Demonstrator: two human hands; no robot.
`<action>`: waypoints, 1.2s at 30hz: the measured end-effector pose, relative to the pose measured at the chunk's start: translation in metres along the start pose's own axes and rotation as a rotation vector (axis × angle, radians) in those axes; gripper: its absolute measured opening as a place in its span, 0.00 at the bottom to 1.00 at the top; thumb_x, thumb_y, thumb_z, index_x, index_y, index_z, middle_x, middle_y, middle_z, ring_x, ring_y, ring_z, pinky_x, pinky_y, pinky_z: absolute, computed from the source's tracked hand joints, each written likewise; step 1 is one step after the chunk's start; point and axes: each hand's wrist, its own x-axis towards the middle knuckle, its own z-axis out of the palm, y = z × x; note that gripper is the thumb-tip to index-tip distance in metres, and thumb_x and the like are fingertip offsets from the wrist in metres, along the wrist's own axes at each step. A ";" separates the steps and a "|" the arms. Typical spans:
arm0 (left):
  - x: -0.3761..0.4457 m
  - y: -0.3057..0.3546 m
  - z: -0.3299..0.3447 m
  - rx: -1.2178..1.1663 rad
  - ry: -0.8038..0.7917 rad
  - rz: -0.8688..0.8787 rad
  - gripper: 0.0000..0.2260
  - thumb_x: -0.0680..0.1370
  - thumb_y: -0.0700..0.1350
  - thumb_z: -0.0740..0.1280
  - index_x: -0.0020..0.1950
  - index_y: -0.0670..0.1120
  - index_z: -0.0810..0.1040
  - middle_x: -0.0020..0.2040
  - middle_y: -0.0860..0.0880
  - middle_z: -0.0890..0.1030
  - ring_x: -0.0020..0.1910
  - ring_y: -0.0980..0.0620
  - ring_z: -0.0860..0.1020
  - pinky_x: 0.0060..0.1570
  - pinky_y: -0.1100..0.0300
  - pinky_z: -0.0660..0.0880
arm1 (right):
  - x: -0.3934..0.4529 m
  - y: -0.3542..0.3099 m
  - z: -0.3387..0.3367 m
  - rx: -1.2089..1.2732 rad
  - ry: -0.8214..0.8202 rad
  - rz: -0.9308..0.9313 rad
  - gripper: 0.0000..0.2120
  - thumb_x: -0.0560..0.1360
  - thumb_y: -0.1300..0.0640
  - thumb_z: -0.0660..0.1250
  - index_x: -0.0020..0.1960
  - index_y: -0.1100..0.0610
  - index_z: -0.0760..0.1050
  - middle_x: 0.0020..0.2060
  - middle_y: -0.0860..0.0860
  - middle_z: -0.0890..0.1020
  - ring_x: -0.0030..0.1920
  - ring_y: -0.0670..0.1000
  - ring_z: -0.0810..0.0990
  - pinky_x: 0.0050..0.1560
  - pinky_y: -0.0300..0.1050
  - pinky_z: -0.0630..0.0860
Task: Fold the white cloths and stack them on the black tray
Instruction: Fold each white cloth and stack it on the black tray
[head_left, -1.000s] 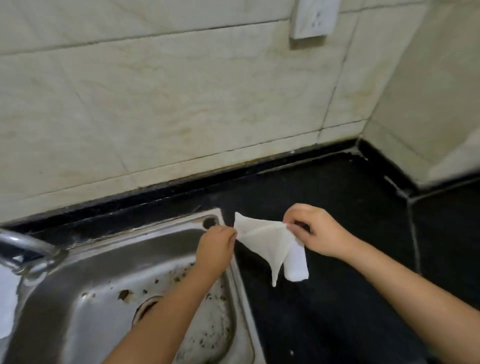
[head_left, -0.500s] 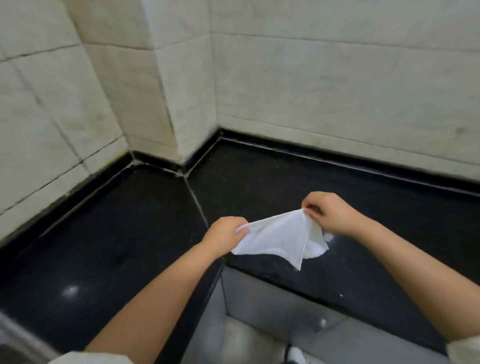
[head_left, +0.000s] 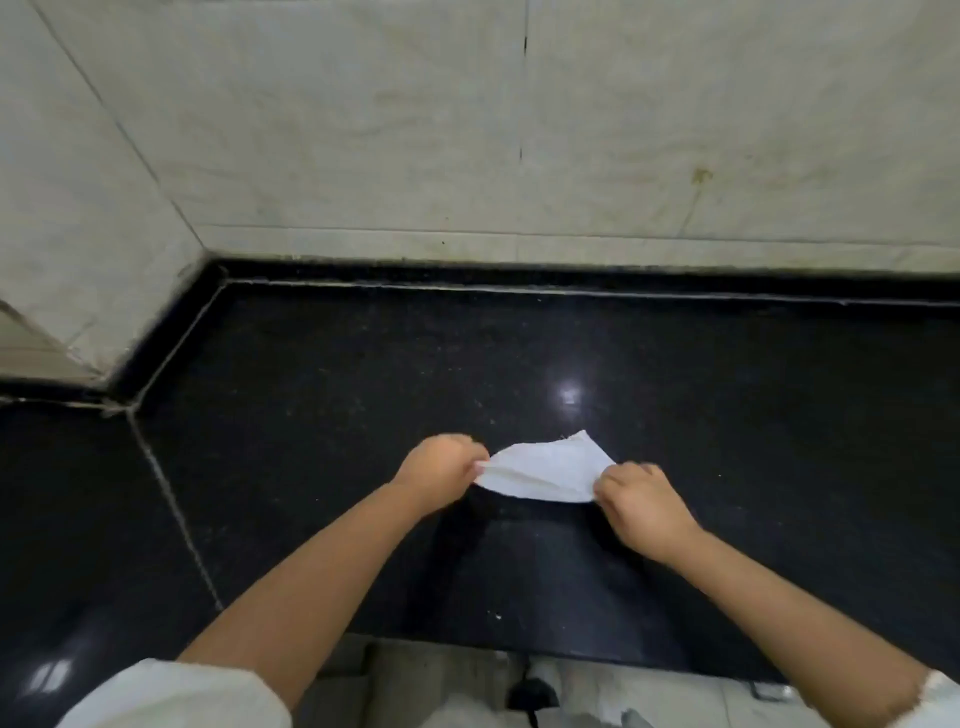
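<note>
White cloth (head_left: 545, 470) stretched between two hands, low over the black stone surface (head_left: 363, 415), near its front edge and well short of the back wall. Left end pinched in the curled fingers of the left hand (head_left: 439, 475); right end pinched by the right hand (head_left: 641, 501), fingers bent tightly round the cloth's corner. Cloth partly folded, roughly triangular, one pointed corner sticking up toward the tiled wall (head_left: 519, 130), lower edge sagging slightly between the hands. Cannot tell whether that lower edge touches the surface or hangs just above it.

Both forearms bare, reaching in from the near side of the cloth; pale sleeve (head_left: 171, 696) at the left elbow, a scrap of another at the far right. Grout seam (head_left: 171, 499) across the surface well to the left of the cloth, running back to an angled corner of the wall. Bright light reflection (head_left: 569, 396) on the stone just beyond the cloth. Pale floor (head_left: 441, 686) below the surface's front edge, with a small dark object (head_left: 532, 693) lying on it, too indistinct to name.
</note>
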 end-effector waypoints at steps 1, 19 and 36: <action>0.000 -0.001 0.014 0.024 -0.065 -0.002 0.12 0.80 0.42 0.57 0.59 0.43 0.78 0.58 0.45 0.78 0.60 0.46 0.75 0.58 0.56 0.70 | -0.007 0.002 0.015 0.034 -0.054 0.001 0.13 0.64 0.51 0.55 0.26 0.51 0.74 0.24 0.47 0.78 0.25 0.48 0.78 0.27 0.41 0.75; 0.005 -0.048 0.022 -0.008 -0.134 0.002 0.13 0.81 0.45 0.58 0.61 0.46 0.77 0.57 0.46 0.78 0.58 0.50 0.75 0.56 0.61 0.69 | 0.022 0.003 0.028 0.350 -0.331 0.187 0.12 0.75 0.52 0.62 0.42 0.60 0.77 0.39 0.46 0.70 0.48 0.51 0.75 0.47 0.42 0.68; 0.068 -0.023 -0.123 -0.333 0.475 -0.072 0.10 0.78 0.40 0.62 0.50 0.39 0.82 0.49 0.41 0.84 0.51 0.43 0.79 0.49 0.58 0.72 | 0.131 0.048 -0.143 0.319 0.306 0.491 0.12 0.75 0.65 0.56 0.52 0.64 0.77 0.53 0.63 0.80 0.54 0.63 0.77 0.49 0.51 0.74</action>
